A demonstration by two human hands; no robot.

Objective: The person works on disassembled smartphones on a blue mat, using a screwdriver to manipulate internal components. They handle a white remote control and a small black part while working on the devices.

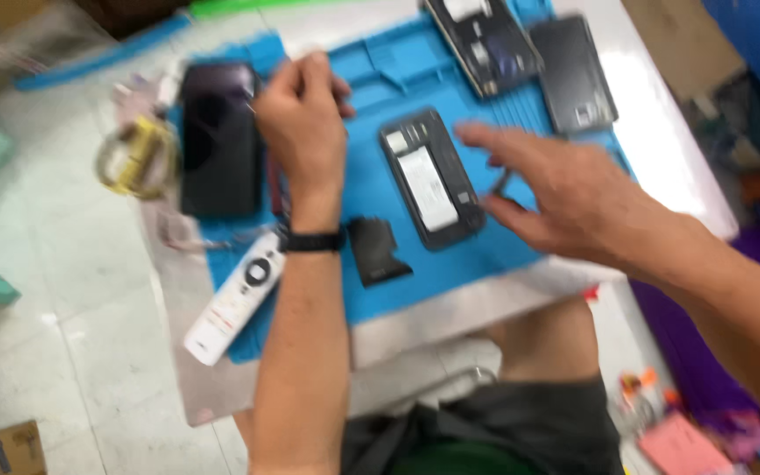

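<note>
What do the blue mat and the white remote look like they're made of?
The blue mat looks like soft silicone or rubber: matte, with moulded ridges and compartments along its top edge. The white remote looks like smooth hard plastic with a slight sheen and a dark ring of buttons. The blur leaves both uncertain.

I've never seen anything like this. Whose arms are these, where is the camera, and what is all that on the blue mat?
There is no machine: these are a person's own two arms, filmed from a camera on their head looking down. On the blue mat lies an opened phone with its insides showing, a small black part, two more opened phones at the top, and a dark phone at the left. A white remote lies near the edge. The left hand pinches something thin that is too blurred to name. The right hand reaches, fingers spread, beside the opened phone.
</note>
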